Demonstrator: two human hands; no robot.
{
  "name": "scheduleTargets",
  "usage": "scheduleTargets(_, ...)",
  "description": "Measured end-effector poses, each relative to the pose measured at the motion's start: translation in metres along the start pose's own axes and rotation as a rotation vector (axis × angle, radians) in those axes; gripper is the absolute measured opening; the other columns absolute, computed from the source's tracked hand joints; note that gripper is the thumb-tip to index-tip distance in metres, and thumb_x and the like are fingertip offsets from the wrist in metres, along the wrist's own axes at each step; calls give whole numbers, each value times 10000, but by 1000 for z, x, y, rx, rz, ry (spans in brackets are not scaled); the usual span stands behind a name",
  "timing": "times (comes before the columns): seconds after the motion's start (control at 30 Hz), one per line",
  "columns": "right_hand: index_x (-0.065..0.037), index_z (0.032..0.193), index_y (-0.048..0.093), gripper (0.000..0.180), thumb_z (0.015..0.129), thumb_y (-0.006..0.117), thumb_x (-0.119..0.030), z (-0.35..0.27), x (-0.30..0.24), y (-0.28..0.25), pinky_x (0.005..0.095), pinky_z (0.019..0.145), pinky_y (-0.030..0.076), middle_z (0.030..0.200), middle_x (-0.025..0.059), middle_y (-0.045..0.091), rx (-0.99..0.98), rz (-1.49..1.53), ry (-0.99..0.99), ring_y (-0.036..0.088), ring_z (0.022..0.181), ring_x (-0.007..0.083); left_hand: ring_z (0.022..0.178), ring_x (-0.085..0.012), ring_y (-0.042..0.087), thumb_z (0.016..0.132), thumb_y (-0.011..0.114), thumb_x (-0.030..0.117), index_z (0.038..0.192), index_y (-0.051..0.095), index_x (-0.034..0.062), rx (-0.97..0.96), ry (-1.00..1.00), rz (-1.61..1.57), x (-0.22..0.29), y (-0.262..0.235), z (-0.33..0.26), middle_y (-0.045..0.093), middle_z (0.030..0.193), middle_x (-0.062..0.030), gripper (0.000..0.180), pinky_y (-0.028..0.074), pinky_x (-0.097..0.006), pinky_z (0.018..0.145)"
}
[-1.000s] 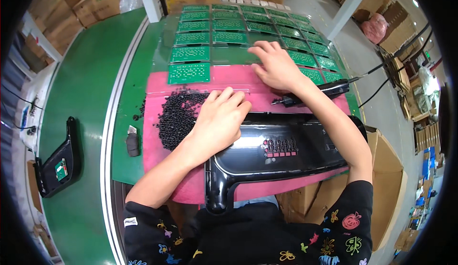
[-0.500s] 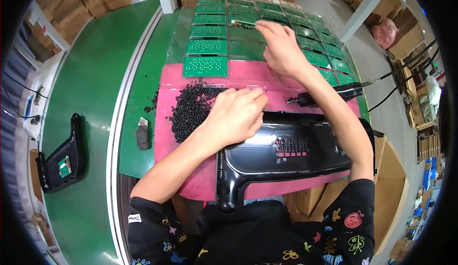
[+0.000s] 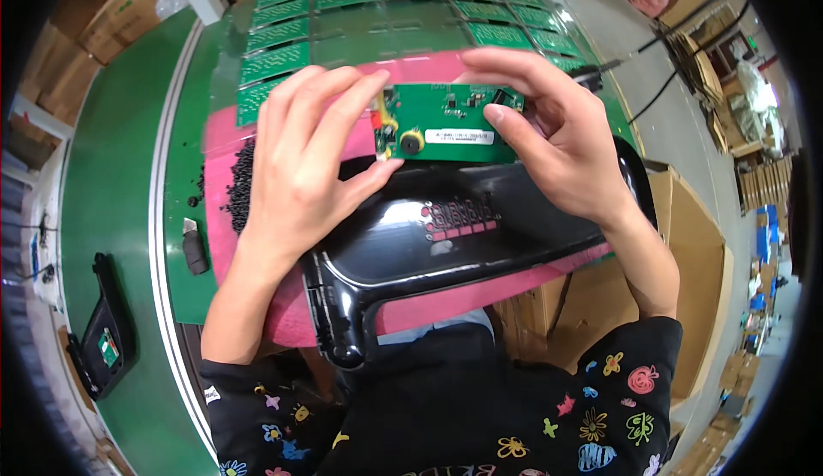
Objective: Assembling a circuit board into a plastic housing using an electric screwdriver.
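Note:
A green circuit board (image 3: 454, 116) with yellow and black components at its left end and a white label is held level between both hands. My left hand (image 3: 300, 155) grips the left end, index fingertip at the upper corner and thumb at the lower. At the right end, my right hand (image 3: 561, 137) has its thumb on the board's face, with some fingers hidden. Just below the board lies a long black plastic housing (image 3: 386, 257), with a grid of small openings showing pink mat (image 3: 429, 309) beneath.
Rows of green boards (image 3: 274, 65) lie on clear sheeting at the far side. A heap of small black pieces (image 3: 241, 186) sits beside my left hand. Further left are a dark wrapped tool (image 3: 195, 251) and another black housing (image 3: 101, 343). A cardboard box (image 3: 690, 253) stands right.
My right hand has come back from the rows of boards, and a circuit board is now between both hands. The left hand has left the housing's edge. The view has shifted.

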State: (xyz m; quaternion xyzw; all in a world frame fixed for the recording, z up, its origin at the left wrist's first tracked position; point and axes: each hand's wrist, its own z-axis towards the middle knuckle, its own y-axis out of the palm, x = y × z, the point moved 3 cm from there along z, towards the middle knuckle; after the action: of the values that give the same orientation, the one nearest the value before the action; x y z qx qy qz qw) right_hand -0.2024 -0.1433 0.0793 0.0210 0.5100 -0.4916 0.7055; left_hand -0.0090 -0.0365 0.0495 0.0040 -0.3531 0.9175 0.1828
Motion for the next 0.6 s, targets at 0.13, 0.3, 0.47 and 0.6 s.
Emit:
scheduleTargets(0.13,54,1211,548,265,949,509,60,-20,-3,-12,258,872,505,1041,112,702,-48,-80,6,667,1044,175,1087,-345,531,521,835,180,1158,644,44,-142,60,-118,9,1,-1,575,1114,-123,678,439,-457,952)
scheduleTargets(0.3,26,1009,625,124,889,645,2,-47,4,-28,268,733,540,884,110,705,8,-191,64,717,840,207,1046,-334,547,499,844,196,1078,633,24,-191,70,-167,15,6,2,566,1083,-129,640,450,-434,916)
scheduleTargets(0.47,-6,1104,592,453,739,819,-150,-64,-5,-32,325,794,532,977,131,672,-153,-308,138,684,902,264,922,-323,599,499,837,168,1026,633,55,-272,-46,-317,21,8,-4,580,1019,-108,577,483,-403,813)
scheduleTargets(0.6,-33,1121,578,662,591,895,-271,-79,5,-26,383,846,502,1010,123,638,-285,-416,52,625,943,327,803,-247,589,509,846,198,1017,616,55,-535,-111,-430,20,11,-6,558,901,-77,576,480,-350,686)
